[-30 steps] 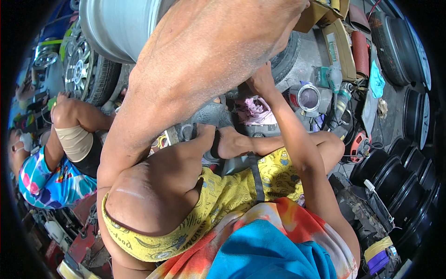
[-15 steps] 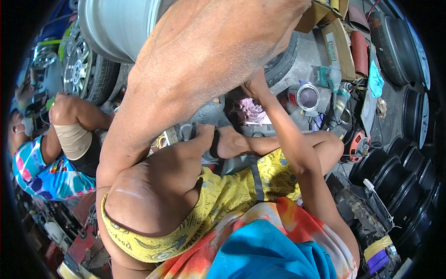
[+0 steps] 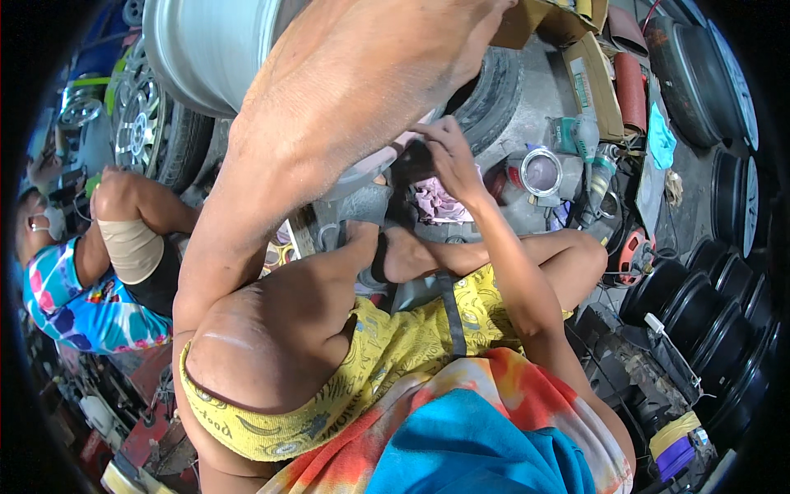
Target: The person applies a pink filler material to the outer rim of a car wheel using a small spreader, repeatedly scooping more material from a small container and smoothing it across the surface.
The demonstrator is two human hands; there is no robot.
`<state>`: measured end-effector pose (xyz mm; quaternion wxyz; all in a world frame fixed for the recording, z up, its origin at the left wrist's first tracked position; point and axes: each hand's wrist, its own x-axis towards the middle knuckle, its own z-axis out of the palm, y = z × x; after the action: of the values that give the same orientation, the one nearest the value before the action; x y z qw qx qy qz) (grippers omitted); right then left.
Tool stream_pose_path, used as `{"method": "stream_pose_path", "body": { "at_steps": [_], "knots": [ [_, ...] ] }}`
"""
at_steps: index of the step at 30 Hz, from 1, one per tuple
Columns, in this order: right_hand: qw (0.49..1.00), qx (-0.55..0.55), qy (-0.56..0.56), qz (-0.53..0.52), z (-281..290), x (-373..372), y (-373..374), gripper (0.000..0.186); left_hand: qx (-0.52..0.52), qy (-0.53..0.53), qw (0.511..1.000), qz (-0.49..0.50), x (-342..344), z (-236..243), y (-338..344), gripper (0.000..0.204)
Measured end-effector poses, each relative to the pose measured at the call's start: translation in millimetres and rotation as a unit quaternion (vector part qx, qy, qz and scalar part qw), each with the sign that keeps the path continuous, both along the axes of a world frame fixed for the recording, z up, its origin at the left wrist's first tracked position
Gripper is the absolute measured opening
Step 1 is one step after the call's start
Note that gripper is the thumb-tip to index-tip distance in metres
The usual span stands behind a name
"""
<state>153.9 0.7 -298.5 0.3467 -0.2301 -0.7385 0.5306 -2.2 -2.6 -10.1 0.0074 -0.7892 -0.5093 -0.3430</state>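
My left arm (image 3: pixel 346 107) stretches across the upper middle, large and close, and its hand lies out of the picture. Just beyond that forearm is my right hand (image 3: pixel 451 160), its fingers bent toward a pale, curved edge (image 3: pixel 352 179) mostly covered by the arm. A dark, blurred patch sits beside the fingertips, so what they grip cannot be made out. Below the right hand lies a crumpled pink cloth (image 3: pixel 439 200). Behind the left arm stands a big silver-grey wheel rim (image 3: pixel 197 58), partly cut off by the top edge.
An open paint can (image 3: pixel 541 171), a green power tool (image 3: pixel 602 174) and a cardboard box (image 3: pixel 588 82) stand right of my hand. A tyre (image 3: pixel 494 99) lies beyond it. Black rims (image 3: pixel 699 329) are stacked at far right. Another person (image 3: pixel 107 288) sits at left.
My right hand has shifted slightly left and its fingers have spread a little toward the pale edge. My left arm has moved slightly left and down, uncovering more of the tyre.
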Motion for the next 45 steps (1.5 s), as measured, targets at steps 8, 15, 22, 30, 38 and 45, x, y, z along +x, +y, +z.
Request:
{"method": "stream_pose_path", "body": {
  "at_steps": [8,15,22,30,38,45],
  "knots": [
    [0.958,0.087,-0.009,-0.271,114,83,18,0.031,-0.131,-0.161,0.973,0.098,31,11,-10,0.014],
    [0.903,0.341,-0.046,-0.255,196,119,2,0.044,-0.291,-0.353,0.888,0.051,32,-37,-14,0.031],
    [0.868,0.428,-0.125,-0.220,198,105,8,0.040,-0.336,-0.356,0.871,0.041,34,-39,-18,0.031],
    [0.984,0.111,-0.010,-0.139,161,89,-16,0.030,-0.262,-0.374,0.887,0.062,23,-49,-19,0.030],
    [0.998,0.001,-0.060,-0.031,-22,23,-2,0.037,-0.165,-0.227,0.949,0.142,52,-5,-27,0.016],
    [0.981,0.056,-0.185,-0.030,-67,-14,0,0.042,-0.152,-0.244,0.952,0.109,45,-5,-34,0.016]
  ]
}}
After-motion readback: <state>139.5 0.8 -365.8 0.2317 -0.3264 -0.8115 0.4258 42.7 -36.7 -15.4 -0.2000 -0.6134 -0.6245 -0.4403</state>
